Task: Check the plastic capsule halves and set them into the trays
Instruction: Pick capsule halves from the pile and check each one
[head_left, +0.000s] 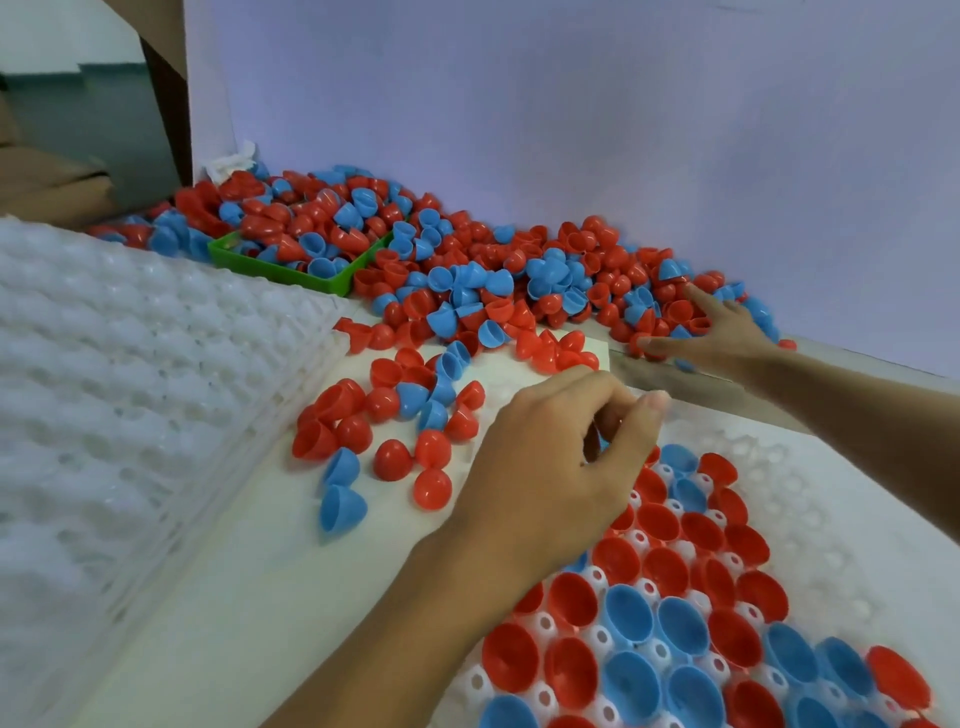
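Note:
A big pile of red and blue capsule halves (467, 270) lies along the back wall. More loose capsule halves (384, 415) sit on the white table. The white tray (810, 499) at bottom right holds rows of red and blue halves, open side up. My left hand (561, 457) hovers over the tray's far left corner with its fingers curled and the thumb tip against the fingertips, pinching a capsule half that they almost hide. My right hand (717, 332) reaches into the right end of the pile, fingers spread and resting on the halves.
A tall stack of empty white trays (130, 364) fills the left side. A green bin (291, 270) full of halves stands behind it, partly buried by the pile. A crumpled white tissue (234, 161) lies at the back left by brown cardboard (52, 182).

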